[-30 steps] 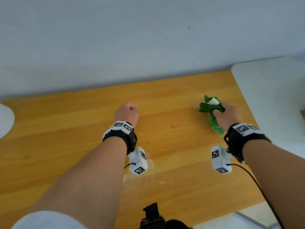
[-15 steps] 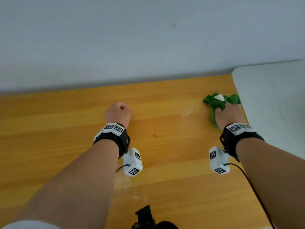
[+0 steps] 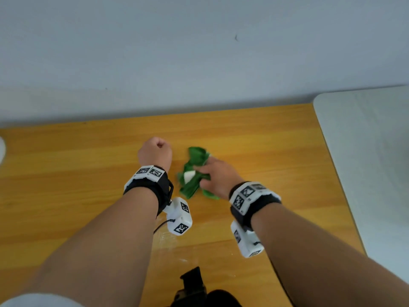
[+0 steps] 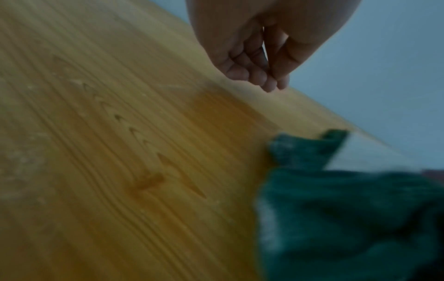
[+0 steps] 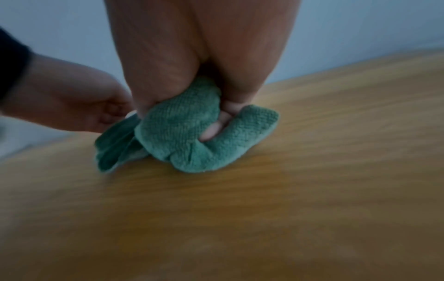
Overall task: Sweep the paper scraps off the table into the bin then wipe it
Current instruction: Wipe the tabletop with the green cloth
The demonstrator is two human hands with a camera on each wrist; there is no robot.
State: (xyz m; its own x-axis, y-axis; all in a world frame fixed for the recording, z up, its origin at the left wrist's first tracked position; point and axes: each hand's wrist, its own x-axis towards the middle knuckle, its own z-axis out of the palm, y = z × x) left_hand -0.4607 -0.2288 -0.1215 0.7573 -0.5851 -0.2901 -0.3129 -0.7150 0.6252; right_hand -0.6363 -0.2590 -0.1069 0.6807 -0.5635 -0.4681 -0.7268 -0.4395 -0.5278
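Head view: the counter [image 3: 265, 134] is a wood-grain top in orange-yellow tones, with its far edge set against a plain pale grey-blue wall [image 3: 199, 52]. A green cloth [image 3: 192, 171] lies bunched on the counter, roughly at mid-depth; this cloth serves as the reference for all positions below.

Right hand [image 3: 218, 176]: located immediately right of the cloth, pressing it onto the counter. Right wrist view shows the grip closed on the green cloth [image 5: 192, 133], with fingertips [image 5: 213, 129] tucked into a fold of the waffle-textured fabric. A small white patch shows on the cloth's near-left part; what it is cannot be told.

Left hand [image 3: 155, 152]: located just left of the cloth, apart from it, resting on or just over the counter; which cannot be determined. Left wrist view shows the fingers [image 4: 250, 64] curled into the palm, the grip closed and holding nothing.

Surface condition: faint pale smears and specks are visible on the counter [image 4: 96, 152] left of the cloth in the left wrist view, and a light glossy streak lies nearer than the cloth in the head view.

Surroundings: a light grey surface [image 3: 371, 151] adjoins the counter's edge well to the right of the cloth. A white rounded object [image 3: 2, 149] is cut off at the frame border far left of the cloth. Both wrists carry black straps with white marker blocks.
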